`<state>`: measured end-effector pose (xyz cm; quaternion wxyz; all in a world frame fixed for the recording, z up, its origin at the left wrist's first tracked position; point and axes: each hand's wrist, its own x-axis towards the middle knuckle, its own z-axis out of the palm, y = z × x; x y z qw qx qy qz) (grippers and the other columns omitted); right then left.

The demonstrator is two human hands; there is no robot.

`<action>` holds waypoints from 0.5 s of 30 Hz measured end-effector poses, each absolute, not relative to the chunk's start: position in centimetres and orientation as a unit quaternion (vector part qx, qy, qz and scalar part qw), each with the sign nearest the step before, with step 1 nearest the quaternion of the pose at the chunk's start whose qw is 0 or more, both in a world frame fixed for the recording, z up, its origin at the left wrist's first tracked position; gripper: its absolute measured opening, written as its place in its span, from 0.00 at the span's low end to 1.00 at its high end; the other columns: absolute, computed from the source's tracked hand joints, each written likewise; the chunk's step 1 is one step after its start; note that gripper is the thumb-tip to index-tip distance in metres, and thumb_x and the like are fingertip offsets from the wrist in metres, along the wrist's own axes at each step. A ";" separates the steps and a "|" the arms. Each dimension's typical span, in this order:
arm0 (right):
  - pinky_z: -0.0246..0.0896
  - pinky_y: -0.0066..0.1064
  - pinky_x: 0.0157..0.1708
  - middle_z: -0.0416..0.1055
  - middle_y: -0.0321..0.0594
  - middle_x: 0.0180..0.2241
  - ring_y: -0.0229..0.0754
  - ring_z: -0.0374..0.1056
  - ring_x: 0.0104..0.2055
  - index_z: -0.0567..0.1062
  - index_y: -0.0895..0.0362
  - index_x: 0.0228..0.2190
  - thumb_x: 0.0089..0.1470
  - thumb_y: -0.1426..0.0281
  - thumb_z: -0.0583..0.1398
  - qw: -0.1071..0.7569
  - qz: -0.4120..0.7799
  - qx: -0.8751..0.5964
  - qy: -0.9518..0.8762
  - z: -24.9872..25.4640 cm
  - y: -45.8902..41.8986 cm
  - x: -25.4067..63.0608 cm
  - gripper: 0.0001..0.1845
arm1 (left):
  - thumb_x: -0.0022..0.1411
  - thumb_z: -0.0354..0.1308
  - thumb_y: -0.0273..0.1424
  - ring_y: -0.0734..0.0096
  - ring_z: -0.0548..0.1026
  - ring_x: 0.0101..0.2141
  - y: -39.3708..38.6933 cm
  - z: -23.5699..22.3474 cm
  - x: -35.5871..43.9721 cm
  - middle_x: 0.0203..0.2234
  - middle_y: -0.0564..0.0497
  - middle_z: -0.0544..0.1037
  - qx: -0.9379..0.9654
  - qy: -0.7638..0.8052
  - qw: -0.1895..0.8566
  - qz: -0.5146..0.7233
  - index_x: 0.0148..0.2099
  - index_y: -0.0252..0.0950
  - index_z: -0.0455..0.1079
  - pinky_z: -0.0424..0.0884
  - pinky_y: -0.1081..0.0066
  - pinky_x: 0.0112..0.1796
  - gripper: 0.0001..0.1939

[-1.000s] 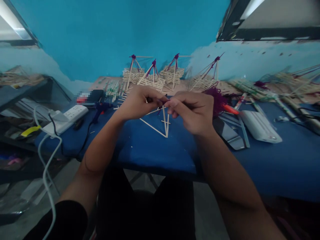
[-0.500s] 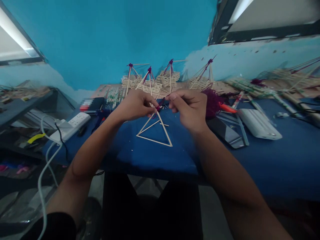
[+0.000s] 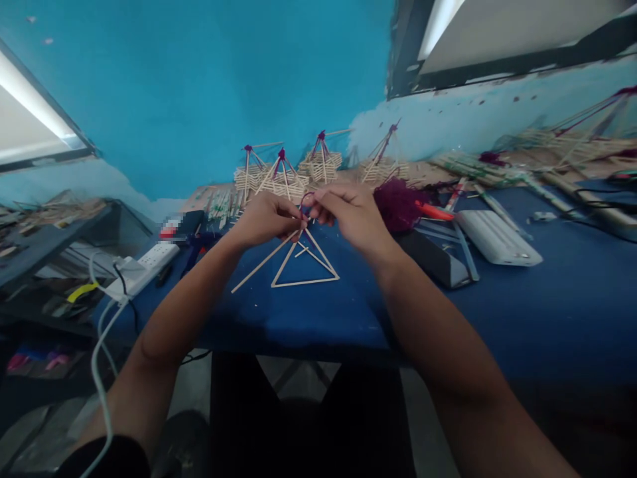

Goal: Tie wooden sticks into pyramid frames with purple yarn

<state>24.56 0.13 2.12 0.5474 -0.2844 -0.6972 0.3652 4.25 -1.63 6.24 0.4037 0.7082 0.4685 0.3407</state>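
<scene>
My left hand point(image 3: 266, 220) pinches the top of a small frame of thin wooden sticks point(image 3: 305, 283), where the sticks meet. The frame has a triangular base on the blue table, and one long stick point(image 3: 259, 267) slants out to the lower left. Close beside it, my right hand point(image 3: 351, 216) is closed with its fingertips on purple yarn point(image 3: 307, 196). That yarn curves in a small loop between both hands. Fingers partly hide the joint at the top.
Behind stand several stick structures point(image 3: 322, 159) with purple-tied tops. A purple yarn bundle point(image 3: 397, 204), an orange-handled tool point(image 3: 436, 212), a dark phone point(image 3: 438, 257) and a white power bank point(image 3: 497, 238) lie right. A power strip point(image 3: 144, 265) with cables sits left.
My right hand has come nearer to my left, and the yarn now bends into a loop. The stick frame has turned, with one stick now pointing out to the lower left.
</scene>
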 end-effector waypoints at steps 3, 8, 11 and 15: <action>0.55 0.32 0.31 0.71 0.37 0.25 0.37 0.64 0.29 0.74 0.55 0.25 0.62 0.54 0.67 0.473 0.289 -0.329 -0.765 2.4 -0.1 25.6 0.21 | 0.54 0.73 0.26 0.75 0.79 0.22 -1.5 5.2 4.1 0.20 0.50 0.83 0.701 0.451 0.404 0.377 0.28 0.34 0.83 0.74 0.77 0.25 0.04; 0.50 0.33 0.35 0.72 0.36 0.30 0.41 0.64 0.34 0.69 0.54 0.31 0.50 0.64 0.75 0.328 0.126 -0.400 -0.846 3.3 -1.7 25.6 0.20 | 0.54 0.73 0.29 0.77 0.75 0.19 -1.8 4.1 4.3 0.17 0.51 0.80 0.682 0.433 0.408 0.426 0.27 0.34 0.81 0.69 0.77 0.23 0.06; 0.47 0.34 0.35 0.74 0.39 0.34 0.45 0.67 0.37 0.70 0.54 0.35 0.48 0.63 0.78 0.265 0.060 -0.456 -0.847 3.1 -2.4 24.5 0.23 | 0.52 0.70 0.27 0.78 0.72 0.18 -2.4 3.9 4.7 0.15 0.53 0.77 0.665 0.444 0.395 0.453 0.24 0.35 0.79 0.66 0.76 0.22 0.06; 0.47 0.34 0.36 0.76 0.42 0.37 0.47 0.69 0.37 0.74 0.55 0.39 0.56 0.66 0.74 0.269 0.004 -0.491 -0.828 1.9 -2.5 23.0 0.15 | 0.52 0.69 0.27 0.78 0.71 0.17 -2.5 3.4 4.6 0.15 0.54 0.77 0.634 0.457 0.383 0.492 0.24 0.36 0.76 0.65 0.76 0.21 0.07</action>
